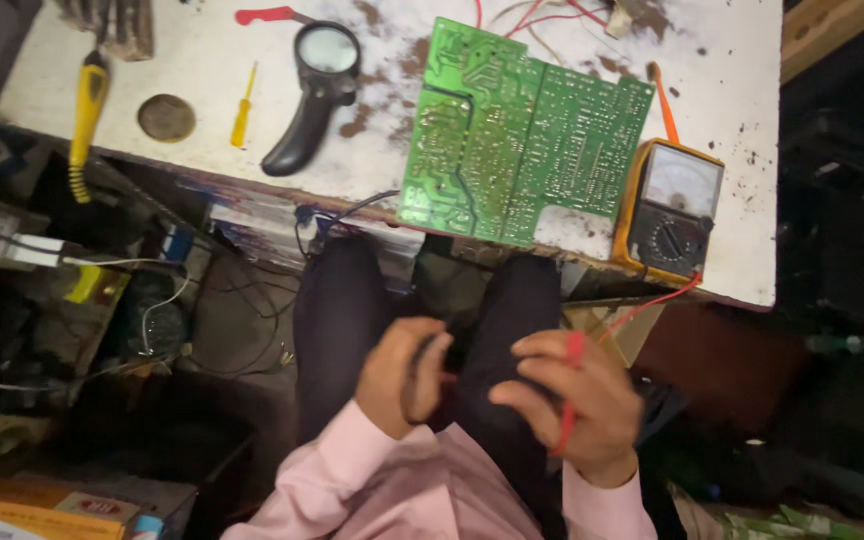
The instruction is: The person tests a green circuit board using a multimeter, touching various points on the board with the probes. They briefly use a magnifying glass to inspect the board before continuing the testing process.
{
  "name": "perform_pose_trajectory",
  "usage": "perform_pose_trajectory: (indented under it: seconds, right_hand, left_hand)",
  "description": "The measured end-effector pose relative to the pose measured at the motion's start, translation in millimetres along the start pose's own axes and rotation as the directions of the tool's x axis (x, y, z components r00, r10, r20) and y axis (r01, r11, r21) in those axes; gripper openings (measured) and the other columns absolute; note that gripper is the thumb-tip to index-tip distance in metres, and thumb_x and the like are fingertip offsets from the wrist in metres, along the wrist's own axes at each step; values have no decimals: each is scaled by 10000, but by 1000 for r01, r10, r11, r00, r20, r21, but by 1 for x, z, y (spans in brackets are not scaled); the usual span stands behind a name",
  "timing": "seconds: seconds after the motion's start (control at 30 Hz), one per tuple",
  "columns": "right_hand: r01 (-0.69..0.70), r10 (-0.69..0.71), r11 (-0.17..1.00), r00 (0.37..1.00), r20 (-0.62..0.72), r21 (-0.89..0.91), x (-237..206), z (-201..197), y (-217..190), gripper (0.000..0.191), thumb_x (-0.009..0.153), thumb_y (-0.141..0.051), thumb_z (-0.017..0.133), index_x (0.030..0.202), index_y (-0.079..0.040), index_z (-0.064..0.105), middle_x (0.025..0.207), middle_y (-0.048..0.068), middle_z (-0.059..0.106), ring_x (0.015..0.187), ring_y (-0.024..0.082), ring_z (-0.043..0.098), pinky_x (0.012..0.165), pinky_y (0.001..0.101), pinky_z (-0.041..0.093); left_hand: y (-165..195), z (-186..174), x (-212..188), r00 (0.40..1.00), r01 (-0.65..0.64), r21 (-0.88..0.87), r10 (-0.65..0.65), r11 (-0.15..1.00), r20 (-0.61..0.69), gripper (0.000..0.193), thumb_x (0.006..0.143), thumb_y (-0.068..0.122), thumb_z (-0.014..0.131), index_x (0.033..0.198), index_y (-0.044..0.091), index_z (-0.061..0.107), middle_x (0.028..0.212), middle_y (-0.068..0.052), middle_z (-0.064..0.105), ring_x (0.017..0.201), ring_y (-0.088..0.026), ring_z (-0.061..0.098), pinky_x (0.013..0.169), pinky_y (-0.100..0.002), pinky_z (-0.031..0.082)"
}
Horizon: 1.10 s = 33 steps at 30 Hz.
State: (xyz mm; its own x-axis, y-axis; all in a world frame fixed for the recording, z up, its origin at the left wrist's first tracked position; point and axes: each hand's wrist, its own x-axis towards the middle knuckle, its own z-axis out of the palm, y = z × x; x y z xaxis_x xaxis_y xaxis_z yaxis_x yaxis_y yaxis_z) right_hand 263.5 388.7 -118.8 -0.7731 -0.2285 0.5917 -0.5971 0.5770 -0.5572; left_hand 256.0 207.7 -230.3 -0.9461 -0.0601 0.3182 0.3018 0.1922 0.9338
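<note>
Both hands low over the lap, close together, near edge of view. Right hand [577, 405] curled around a red probe [569, 400], its red lead [652, 300] running up and right to an analogue multimeter [670, 210] in an orange case on the white workbench [212, 50]. Left hand [402, 375] closed on a dark probe [419, 375], blurred. Green circuit board [512, 140] flat on the bench, directly beyond the hands, long axis left to right, near edge overhanging; neither hand clearly nearer. Black magnifier [314, 90] farther left.
</note>
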Motion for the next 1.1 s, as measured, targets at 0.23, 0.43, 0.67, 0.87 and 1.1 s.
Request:
perform_pose_trajectory:
  seconds: [0.23, 0.43, 0.67, 0.87, 1.1]
  right_hand:
    - [-148, 281, 943, 832, -478, 297, -17, -17, 54, 487, 1114, -468, 627, 1153, 17, 609, 1007, 218, 702, 834, 272, 707, 774, 346, 595]
    - [-140, 366, 899, 761, -536, 416, -36, -37, 91, 606, 1095, -547, 605, 1385, -40, 442, 1004, 169, 630, 788, 218, 615, 650, 296, 536]
    - [-297, 443, 878, 800, -404, 375, -48, -54, 122, 267, 1146, -211, 687, 1169, 30, 574, 935, 109, 602, 660, 114, 556, 613, 231, 483]
    - [-475, 469, 878, 828, -309, 58, -75, -70, 142, 104, 1047, -32, 660, 1098, 59, 660, 922, 174, 688, 746, 128, 670, 740, 246, 560]
    - [-591, 602, 785, 656, -455, 188, -106, -80, 170, 123, 1116, -44, 640, 1092, 74, 615, 858, 172, 680, 727, 133, 663, 751, 245, 556]
  left_hand:
    - [8, -2, 37, 988, 38, -103, -52, 994, -143, 154, 987, -16, 631, 1140, -19, 653, 952, -108, 666, 770, -137, 664, 697, -244, 533]
    - [10, -12, 91, 935, 166, -287, -243, 943, -258, 151, 1010, 44, 648, 1157, 8, 647, 857, -21, 669, 735, -71, 619, 675, -212, 511]
    - [-5, -12, 143, 954, 104, -309, -183, 945, -238, 116, 1010, 64, 707, 1109, 7, 685, 846, -8, 663, 733, -61, 584, 668, -209, 465]
    - [-26, -12, 211, 977, -107, -246, 56, 963, -205, 93, 1012, 41, 711, 1092, 9, 675, 965, -8, 691, 873, -80, 610, 802, -234, 489]
    - [-40, -3, 255, 945, -300, 7, 298, 954, -135, 65, 1076, 65, 602, 1023, 30, 618, 908, -21, 623, 822, -126, 579, 772, -263, 477]
